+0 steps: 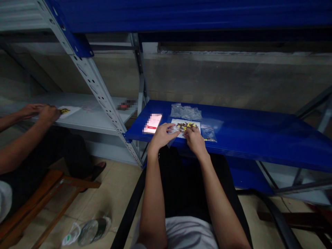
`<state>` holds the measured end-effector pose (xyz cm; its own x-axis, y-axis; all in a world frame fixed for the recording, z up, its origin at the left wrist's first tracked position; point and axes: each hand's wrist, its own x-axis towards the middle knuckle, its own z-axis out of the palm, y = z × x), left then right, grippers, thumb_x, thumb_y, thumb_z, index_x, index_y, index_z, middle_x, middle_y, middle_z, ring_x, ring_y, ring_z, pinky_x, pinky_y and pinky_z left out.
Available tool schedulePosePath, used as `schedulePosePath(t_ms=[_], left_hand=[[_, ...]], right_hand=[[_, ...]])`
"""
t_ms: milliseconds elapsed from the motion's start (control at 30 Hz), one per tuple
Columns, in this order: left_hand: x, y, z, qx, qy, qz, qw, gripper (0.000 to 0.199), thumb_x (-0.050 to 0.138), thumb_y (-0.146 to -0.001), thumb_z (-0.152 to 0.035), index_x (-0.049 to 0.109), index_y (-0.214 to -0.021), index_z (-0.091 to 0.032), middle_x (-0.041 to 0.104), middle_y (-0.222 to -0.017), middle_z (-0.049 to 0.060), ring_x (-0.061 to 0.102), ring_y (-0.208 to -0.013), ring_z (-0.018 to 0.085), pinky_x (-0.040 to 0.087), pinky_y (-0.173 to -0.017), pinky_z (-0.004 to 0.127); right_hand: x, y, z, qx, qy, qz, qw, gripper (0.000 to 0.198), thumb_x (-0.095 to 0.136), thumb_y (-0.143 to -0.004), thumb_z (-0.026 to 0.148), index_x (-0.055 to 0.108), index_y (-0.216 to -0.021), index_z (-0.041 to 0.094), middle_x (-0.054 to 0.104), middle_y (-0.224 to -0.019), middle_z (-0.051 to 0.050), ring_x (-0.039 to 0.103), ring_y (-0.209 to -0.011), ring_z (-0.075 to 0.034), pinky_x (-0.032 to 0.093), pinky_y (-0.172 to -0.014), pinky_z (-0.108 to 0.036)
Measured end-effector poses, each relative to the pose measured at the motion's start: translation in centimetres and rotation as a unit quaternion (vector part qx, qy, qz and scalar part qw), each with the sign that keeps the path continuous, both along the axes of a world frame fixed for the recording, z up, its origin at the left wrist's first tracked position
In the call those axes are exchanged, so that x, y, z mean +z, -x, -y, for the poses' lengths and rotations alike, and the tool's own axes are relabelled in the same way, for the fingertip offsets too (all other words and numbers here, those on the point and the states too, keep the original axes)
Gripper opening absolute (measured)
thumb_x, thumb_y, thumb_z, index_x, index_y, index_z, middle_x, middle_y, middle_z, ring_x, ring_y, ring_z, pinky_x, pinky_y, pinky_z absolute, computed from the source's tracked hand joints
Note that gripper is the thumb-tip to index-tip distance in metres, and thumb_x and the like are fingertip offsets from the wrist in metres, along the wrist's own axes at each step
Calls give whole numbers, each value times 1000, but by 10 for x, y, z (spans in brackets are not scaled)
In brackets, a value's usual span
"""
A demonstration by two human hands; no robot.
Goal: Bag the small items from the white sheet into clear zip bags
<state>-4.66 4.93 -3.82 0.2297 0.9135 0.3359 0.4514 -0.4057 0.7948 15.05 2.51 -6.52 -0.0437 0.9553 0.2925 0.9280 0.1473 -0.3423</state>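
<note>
On a blue shelf lies a white sheet point(175, 121) with a pile of small yellow and brown pieces point(185, 126), too small to name. My left hand point(163, 135) is at the sheet's left edge, thumb and fingers closed around a small clear plastic bag point(171, 141), partly hidden by the hand. My right hand point(195, 139) reaches into the near side of the pile with its fingertips drawn together; whatever they grip is hidden. Right of it rests another clear bag point(209, 134) with a few yellow and brown pieces inside. Several flat clear bags point(185, 111) lie behind the sheet.
A phone with a lit screen point(153, 122) lies left of the sheet. The blue shelf point(254, 135) extends right, beneath a blue upper beam point(197, 15). A metal upright point(95, 86) separates me from another person's hands point(48, 112) at a grey shelf. A large plastic bottle point(93, 231) lies on the floor.
</note>
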Motion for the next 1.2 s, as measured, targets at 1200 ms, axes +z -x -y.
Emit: schedulePosePath(t_ms=[1200], left_hand=[[-1,6,-1,14,34,20,999,50,83,-83,-41,76,-124,-13,77,-117,14,72,-92,21,58,-82,32]], right_hand=[[5,10,-16,-11,-6,6,1000,28,54,-103,24,78,-117,21,64,-120,-15,54,-119,-31,47,-97,-37]])
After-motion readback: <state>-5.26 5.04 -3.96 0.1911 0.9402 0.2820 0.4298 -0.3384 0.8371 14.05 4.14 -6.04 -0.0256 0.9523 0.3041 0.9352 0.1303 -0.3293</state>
